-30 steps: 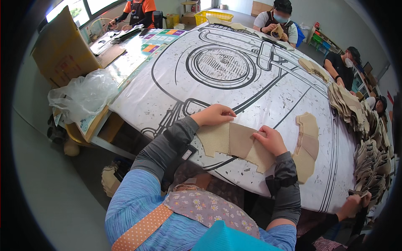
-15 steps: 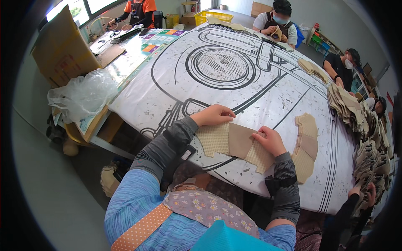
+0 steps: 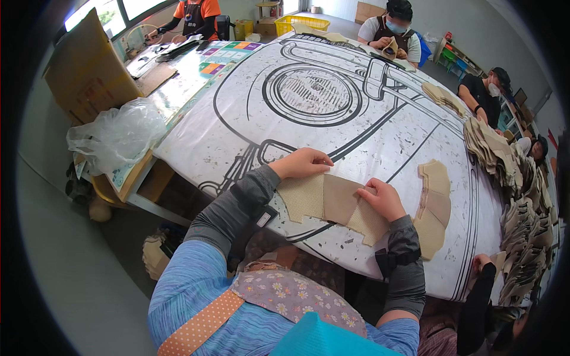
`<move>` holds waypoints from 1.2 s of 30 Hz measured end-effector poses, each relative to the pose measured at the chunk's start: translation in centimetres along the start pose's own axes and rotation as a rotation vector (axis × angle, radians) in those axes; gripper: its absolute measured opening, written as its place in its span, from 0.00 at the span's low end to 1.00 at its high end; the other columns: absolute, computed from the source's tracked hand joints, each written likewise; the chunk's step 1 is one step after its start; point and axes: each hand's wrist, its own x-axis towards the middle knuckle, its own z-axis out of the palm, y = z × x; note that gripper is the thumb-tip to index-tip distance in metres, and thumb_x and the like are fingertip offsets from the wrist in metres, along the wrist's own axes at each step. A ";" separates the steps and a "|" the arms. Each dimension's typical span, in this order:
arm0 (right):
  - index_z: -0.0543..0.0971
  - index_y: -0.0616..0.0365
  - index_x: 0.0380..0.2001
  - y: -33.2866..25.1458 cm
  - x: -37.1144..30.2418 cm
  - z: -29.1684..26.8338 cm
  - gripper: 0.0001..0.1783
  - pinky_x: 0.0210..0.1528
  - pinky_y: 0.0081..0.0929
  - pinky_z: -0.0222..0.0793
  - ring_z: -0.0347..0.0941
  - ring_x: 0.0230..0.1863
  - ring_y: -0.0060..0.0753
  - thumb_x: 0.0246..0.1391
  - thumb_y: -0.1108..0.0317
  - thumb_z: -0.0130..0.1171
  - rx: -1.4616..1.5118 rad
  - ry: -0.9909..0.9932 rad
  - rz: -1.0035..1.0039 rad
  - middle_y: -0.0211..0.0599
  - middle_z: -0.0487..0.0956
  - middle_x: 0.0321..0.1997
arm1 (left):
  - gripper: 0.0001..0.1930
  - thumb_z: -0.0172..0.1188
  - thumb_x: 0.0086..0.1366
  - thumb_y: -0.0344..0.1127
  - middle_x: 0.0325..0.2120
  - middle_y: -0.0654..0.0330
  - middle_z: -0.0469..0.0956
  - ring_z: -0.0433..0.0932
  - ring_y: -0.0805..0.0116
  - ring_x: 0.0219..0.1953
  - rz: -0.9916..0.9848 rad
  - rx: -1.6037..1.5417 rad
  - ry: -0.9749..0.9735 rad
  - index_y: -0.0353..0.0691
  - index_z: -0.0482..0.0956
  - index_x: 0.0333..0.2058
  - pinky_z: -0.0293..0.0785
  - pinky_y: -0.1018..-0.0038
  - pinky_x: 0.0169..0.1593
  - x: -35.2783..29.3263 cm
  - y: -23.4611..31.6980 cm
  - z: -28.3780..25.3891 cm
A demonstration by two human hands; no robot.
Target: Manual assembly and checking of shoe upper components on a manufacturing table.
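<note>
A sewn fabric panel [image 3: 339, 200] lies before me near the table's front edge. It has a smooth taupe middle section between cream mesh-textured sections, and its lower edge is notched. My left hand [image 3: 304, 163] pinches the top edge, left of the middle section. At the panel's right part, my right hand [image 3: 385, 200] is closed on it, thumb on top and the other fingers partly hidden. Similar cream and taupe panels [image 3: 435, 207] lie overlapped just right of my right forearm.
The table wears a white printed cover [image 3: 237, 133]. Heaped panels [image 3: 525, 237] line its right side, where a co-worker's hand [image 3: 482, 261] reaches in. Other people sit farther off. At left are a clear plastic bag [image 3: 119, 133] and a cardboard box [image 3: 89, 71].
My hands and the panel have stayed put. The co-worker's hand at lower right has moved left from the heap to the table edge, beside a panel.
</note>
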 end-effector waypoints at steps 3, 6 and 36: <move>0.80 0.57 0.33 0.0 0.0 0.0 0.22 0.37 0.35 0.72 0.78 0.32 0.45 0.55 0.47 0.63 -0.004 -0.003 0.003 0.43 0.81 0.29 | 0.16 0.60 0.65 0.40 0.35 0.56 0.83 0.78 0.71 0.37 -0.008 -0.002 -0.003 0.37 0.82 0.47 0.73 0.75 0.45 -0.1 0.2 0.0; 0.80 0.57 0.33 0.0 0.0 0.0 0.22 0.37 0.35 0.72 0.78 0.32 0.45 0.55 0.47 0.63 -0.006 -0.001 -0.001 0.43 0.81 0.29 | 0.16 0.61 0.64 0.40 0.35 0.56 0.83 0.77 0.72 0.37 0.002 0.010 -0.006 0.38 0.82 0.47 0.73 0.74 0.44 -0.1 0.2 -0.1; 0.79 0.59 0.33 0.0 0.0 0.0 0.21 0.36 0.34 0.72 0.78 0.31 0.43 0.54 0.49 0.64 0.001 0.009 -0.008 0.44 0.81 0.28 | 0.16 0.61 0.65 0.40 0.37 0.55 0.83 0.79 0.70 0.39 0.005 -0.010 -0.001 0.37 0.82 0.47 0.73 0.74 0.47 -0.2 0.5 -0.1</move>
